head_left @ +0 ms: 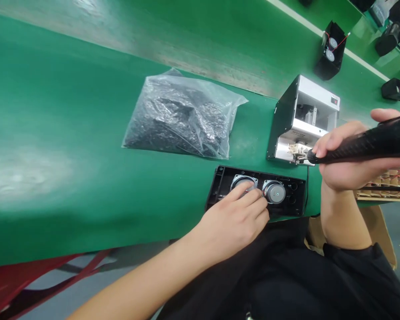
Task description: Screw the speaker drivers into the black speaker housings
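At the green tabletop (pixel 70 178)'s near edge, your left hand (pixel 238 218) rests curled on a round silver speaker (pixel 248 179) inside a black rectangular plastic housing (pixel 221 189), your right hand (pixel 343 174) grips a black cylindrical tool (pixel 376 140), and green surface stretches wide leftward beside a translucent plastic bag (pixel 183 115).

**Head-worn camera looking forward and down**

A single view from the wearer's head, angled forward and steeply down. It is close: the black clothing (pixel 280 271) fills the bottom, right of centre, with the left hand (pixel 238 218) low in the middle and the right hand (pixel 343 174) large at the right. The green bench (pixel 70 146) stretches across, its edges slanting. Farther off, a black box (pixel 328 69) looks small at upper right.
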`<state>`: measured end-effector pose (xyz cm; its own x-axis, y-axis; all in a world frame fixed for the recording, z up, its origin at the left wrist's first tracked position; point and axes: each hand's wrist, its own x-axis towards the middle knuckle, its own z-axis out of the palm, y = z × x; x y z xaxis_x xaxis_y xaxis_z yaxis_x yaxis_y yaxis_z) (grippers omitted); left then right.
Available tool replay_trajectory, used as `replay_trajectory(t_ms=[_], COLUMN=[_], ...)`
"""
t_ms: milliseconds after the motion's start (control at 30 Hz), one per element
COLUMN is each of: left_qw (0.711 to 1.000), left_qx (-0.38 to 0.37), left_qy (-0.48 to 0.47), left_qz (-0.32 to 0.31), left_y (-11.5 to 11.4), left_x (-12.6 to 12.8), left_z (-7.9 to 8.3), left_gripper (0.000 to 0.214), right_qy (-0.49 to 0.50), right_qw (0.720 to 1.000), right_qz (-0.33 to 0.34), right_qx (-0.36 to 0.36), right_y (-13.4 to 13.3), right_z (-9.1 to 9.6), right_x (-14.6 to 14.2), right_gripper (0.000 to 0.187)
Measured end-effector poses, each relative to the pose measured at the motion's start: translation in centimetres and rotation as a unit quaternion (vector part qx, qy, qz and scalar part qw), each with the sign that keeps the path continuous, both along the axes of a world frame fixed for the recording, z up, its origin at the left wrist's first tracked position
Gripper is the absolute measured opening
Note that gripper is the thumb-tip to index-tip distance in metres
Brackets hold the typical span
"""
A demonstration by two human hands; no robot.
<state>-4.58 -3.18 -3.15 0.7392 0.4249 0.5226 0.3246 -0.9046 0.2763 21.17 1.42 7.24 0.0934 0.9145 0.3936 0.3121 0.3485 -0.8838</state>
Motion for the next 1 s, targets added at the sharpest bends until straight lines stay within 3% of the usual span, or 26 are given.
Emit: replay_trajectory(t_ms=[133,267,333,467,567,733,900,1000], left_qw=[1.0,1.0,1.0,1.0,1.0,1.0,1.0,0.999], left_qx=[-0.016,-0.022,-0.02,-0.016,-0.016,-0.021,-0.029,-0.037], left_qy=[-0.01,-0.011,-0.009,-0.006,-0.006,-0.008,0.001,-0.001], left_qz=[-0.007,-0.005,-0.001,0.004,0.004,0.003,0.002,-0.001], left_y=[0.0,0.0,0.0,0.1,0.1,0.1,0.1,0.2], left_x=[-0.4,-0.6,-0.7,-0.9,-1.1,-1.6,-1.6,-1.6], left_z=[0.0,0.2,0.2,0.4,0.4,0.3,0.2,0.3], left_gripper=[0.023,0.023,0.023,0.023,0.023,0.022,0.022,0.023], right_qy=[-0.038,0.011,0.041,0.044,0.047,0.062,0.071,0.074], right_qw=[0.998,0.971,0.955,0.963,0.969,0.971,0.971,0.971], right_qz=[0.004,-0.052,-0.059,0.007,0.02,0.003,-0.066,-0.065], right_qx=[0.042,0.234,0.288,0.265,0.24,0.232,0.216,0.218], right_y=[0.9,2.5,3.2,3.8,3.7,3.6,3.6,3.3], right_z=[-1.4,-3.0,-3.5,-4.0,-3.8,-3.6,-3.7,-3.5], right_x=[-0.3,-1.0,-0.9,0.2,0.6,0.4,-0.3,0.0], right_gripper=[0.066,0.067,0.069,0.065,0.061,0.065,0.063,0.063])
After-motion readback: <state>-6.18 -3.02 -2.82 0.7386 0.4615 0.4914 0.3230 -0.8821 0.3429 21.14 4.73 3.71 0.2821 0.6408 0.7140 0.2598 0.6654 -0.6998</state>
